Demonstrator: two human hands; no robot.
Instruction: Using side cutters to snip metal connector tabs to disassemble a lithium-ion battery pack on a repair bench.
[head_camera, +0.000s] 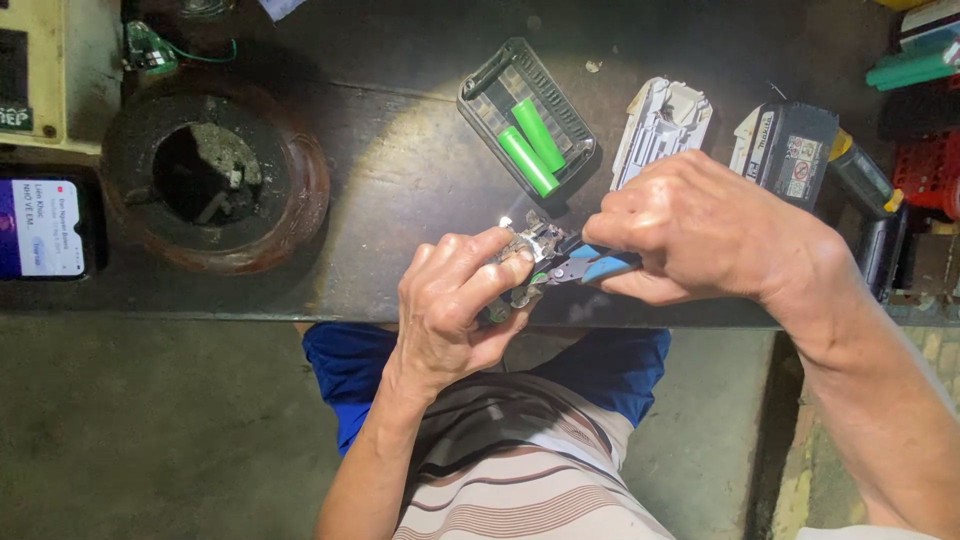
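My left hand (455, 300) grips a small cluster of battery cells with shiny metal strips (522, 252) at the near edge of the dark workbench (400, 180). My right hand (700, 230) is closed on blue-handled pliers (590, 266), whose jaws touch the metal strips on the cells. Just behind the hands lies an open grey plastic battery case (485, 90) with two green cylindrical cells (530, 145) in it.
A white plastic battery housing (662, 125) and a black battery pack (795, 145) lie at the right. A round brown bowl with debris (215, 175) stands at the left, beside a lit phone (42, 228). Tools and boxes crowd the far right edge.
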